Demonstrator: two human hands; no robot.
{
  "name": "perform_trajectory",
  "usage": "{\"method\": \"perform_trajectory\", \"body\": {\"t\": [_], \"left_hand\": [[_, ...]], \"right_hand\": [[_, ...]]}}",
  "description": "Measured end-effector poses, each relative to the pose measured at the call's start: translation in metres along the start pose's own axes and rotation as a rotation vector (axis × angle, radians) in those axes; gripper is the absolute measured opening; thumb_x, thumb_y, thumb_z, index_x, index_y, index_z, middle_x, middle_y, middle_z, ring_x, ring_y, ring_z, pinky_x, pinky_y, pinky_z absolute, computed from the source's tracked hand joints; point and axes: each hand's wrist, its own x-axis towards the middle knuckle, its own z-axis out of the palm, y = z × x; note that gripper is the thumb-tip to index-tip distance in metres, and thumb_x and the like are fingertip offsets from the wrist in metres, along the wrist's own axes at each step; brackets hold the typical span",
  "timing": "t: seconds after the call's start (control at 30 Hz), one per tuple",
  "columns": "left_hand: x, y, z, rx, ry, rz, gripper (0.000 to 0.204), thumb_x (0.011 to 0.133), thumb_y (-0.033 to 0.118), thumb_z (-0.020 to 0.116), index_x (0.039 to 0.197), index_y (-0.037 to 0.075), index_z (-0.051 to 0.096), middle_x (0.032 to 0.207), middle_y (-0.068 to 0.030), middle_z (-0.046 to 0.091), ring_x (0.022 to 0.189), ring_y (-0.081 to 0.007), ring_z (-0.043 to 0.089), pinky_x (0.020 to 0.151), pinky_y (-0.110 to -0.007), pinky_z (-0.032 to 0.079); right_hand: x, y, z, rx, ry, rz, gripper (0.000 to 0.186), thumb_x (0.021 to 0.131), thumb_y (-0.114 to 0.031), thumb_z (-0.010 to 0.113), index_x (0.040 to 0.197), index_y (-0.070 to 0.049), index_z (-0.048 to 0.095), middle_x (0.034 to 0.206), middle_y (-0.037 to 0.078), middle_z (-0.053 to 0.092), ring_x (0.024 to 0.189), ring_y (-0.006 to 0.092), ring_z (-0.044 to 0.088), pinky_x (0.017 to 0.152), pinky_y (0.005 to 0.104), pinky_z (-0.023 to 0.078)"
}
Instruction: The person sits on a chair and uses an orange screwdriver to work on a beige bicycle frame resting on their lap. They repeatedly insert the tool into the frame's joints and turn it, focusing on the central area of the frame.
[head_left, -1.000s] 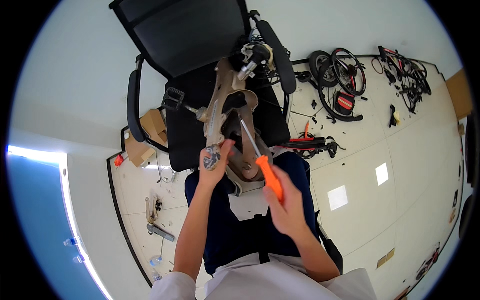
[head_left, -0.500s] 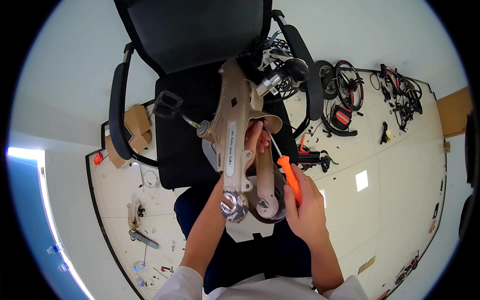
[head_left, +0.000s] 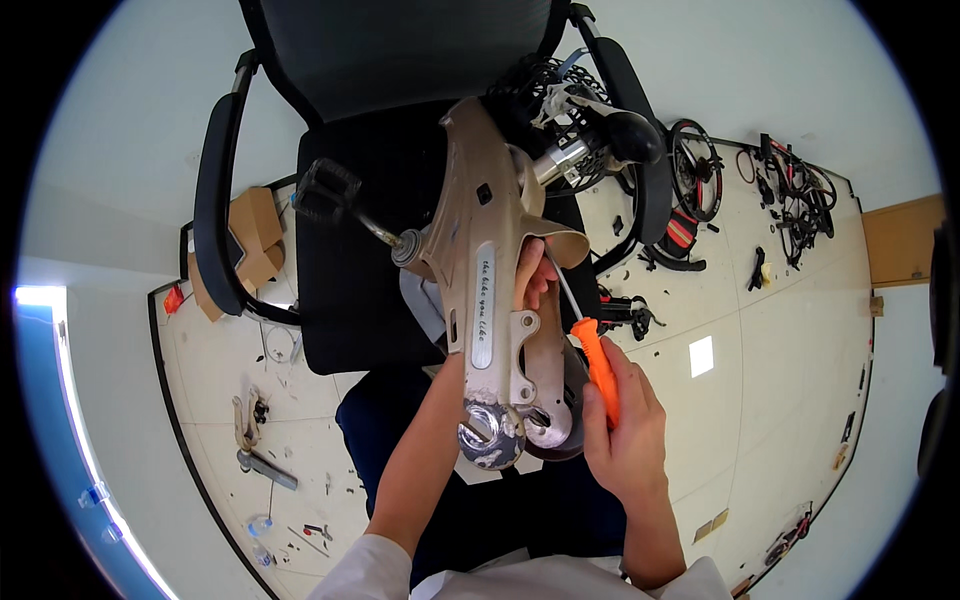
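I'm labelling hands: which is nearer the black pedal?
Left: the left hand, partly hidden by the bike frame, is right of the pedal. The right hand, gripping the orange screwdriver, is farther right and lower.

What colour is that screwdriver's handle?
The screwdriver's handle, held in the right hand, is bright orange; it shows best in the head view.

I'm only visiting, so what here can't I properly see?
All in the head view:
Screwdriver tip: hidden by the bike frame.
Most of the left hand: hidden by the frame, so its grip is unclear.
Backrest top: cut off by the picture's upper edge.
Floor bits: too small to identify.
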Motion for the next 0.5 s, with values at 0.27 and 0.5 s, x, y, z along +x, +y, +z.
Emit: {"method": "perform_trajectory", "body": {"t": [0.27,0.5], "left_hand": [[0.001,0.001,-0.001,-0.044,-0.017,-0.040,0.019,0.098,0.019,0.059,0.105,0.002,0.065,0.069,-0.0017,0.058,0.056,-0.0062,0.052,0.047,-0.019,0.041],[0.004,0.000,-0.004,-0.005,-0.056,-0.017,0.019,0.098,0.017,0.058,0.106,0.002,0.066,0.069,-0.0025,0.059,0.054,-0.0062,0.051,0.047,-0.020,0.040]], "right_hand": [[0.003,-0.003,-0.004,-0.037,-0.076,0.059,0.049,0.089,-0.009,0.060,0.134,0.004,0.045,0.098,0.021,0.065,0.075,0.0349,0.067,0.061,0.0401,0.054],[0.003,-0.004,-0.003,-0.027,-0.078,0.093,0.046,0.089,-0.009,0.059,0.131,0.005,0.048,0.101,0.023,0.066,0.076,0.0360,0.068,0.062,0.0395,0.054]]}}
